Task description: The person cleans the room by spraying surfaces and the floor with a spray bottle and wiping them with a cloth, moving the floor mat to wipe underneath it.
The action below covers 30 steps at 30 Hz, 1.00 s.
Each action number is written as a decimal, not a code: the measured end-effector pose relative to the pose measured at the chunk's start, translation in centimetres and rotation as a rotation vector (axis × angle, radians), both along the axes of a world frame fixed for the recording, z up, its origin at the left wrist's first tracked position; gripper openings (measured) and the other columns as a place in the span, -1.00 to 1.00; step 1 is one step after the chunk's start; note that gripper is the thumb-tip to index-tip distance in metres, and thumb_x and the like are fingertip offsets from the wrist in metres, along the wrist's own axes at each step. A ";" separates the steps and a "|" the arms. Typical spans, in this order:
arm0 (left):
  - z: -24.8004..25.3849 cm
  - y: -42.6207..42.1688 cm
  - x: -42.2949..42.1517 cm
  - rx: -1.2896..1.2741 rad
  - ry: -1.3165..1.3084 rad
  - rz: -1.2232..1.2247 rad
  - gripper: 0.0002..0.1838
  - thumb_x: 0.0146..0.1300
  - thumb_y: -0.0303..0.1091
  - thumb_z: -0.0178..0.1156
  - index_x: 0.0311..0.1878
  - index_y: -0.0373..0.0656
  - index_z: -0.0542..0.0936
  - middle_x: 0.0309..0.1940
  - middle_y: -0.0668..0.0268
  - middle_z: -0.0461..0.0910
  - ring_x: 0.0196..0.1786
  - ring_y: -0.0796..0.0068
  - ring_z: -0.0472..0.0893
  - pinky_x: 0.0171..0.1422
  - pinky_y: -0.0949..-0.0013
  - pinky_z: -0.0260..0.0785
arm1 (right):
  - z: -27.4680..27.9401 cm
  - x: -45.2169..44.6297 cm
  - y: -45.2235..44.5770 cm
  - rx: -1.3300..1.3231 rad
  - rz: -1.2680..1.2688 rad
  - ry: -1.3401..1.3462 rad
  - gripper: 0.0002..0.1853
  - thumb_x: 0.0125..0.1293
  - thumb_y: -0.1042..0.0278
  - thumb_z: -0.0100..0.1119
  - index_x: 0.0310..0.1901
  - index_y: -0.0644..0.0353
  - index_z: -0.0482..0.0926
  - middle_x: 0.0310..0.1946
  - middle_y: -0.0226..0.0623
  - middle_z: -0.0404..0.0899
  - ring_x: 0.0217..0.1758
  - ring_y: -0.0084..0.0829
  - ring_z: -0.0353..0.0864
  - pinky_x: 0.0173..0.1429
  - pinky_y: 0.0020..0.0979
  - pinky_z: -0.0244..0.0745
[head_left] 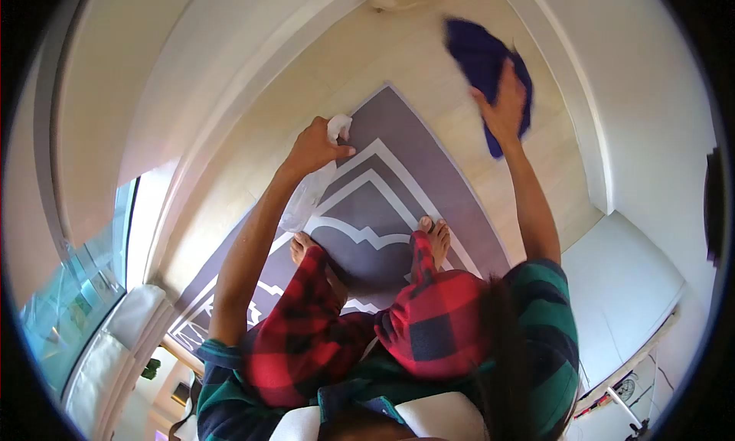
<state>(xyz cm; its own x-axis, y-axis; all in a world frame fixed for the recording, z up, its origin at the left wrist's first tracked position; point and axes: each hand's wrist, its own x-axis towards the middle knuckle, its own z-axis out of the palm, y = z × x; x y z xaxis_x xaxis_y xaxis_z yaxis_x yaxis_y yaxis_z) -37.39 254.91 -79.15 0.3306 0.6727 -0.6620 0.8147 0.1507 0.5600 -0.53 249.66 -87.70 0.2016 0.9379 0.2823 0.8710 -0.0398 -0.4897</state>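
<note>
My left hand is wrapped round the neck of a spray bottle, which has a white spray head and a pale, see-through body. The bottle is over the grey mat, beside my left foot. Out to the right, my right hand presses on a dark blue cloth on the pale floor. The thumb is apart from the fingers, and the cloth bunches round them. Both the hand and cloth are slightly blurred.
I crouch barefoot on a grey mat with white line patterns. Pale flooring lies beyond it, bordered by white baseboards and walls. A white cushioned surface is at the right, a glass window at the left.
</note>
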 end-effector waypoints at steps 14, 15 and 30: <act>15.0 -13.6 -5.1 0.085 -0.306 -0.254 -0.72 -0.07 -0.49 0.24 -0.20 -0.12 0.59 -0.26 0.25 0.51 -0.26 0.17 0.60 -0.21 0.23 0.47 | -3.1 -11.5 5.0 0.111 0.275 -0.039 -0.63 0.36 0.15 -0.04 0.05 0.23 0.49 0.14 -0.08 0.43 0.33 -0.04 0.21 0.34 0.14 -0.05; 14.9 -14.3 -5.3 0.062 -0.299 -0.246 -0.72 -0.08 -0.48 0.24 -0.20 -0.12 0.59 -0.26 0.25 0.51 -0.26 0.17 0.60 -0.22 0.22 0.47 | -2.2 -16.0 5.8 0.123 0.360 -0.052 -0.60 0.34 0.11 -0.05 0.06 0.23 0.45 0.09 -0.04 0.44 0.31 -0.05 0.22 0.31 0.13 0.00; 15.0 -14.7 -5.0 0.122 -0.291 -0.227 -0.65 -0.12 -0.48 0.25 -0.16 -0.09 0.62 -0.27 0.27 0.52 -0.30 0.19 0.60 -0.24 0.23 0.48 | 0.3 -16.3 -7.1 -0.291 1.480 0.028 -0.51 0.28 0.06 0.04 0.27 -0.25 0.34 0.38 -0.56 0.19 0.38 -0.28 0.20 0.41 0.05 0.00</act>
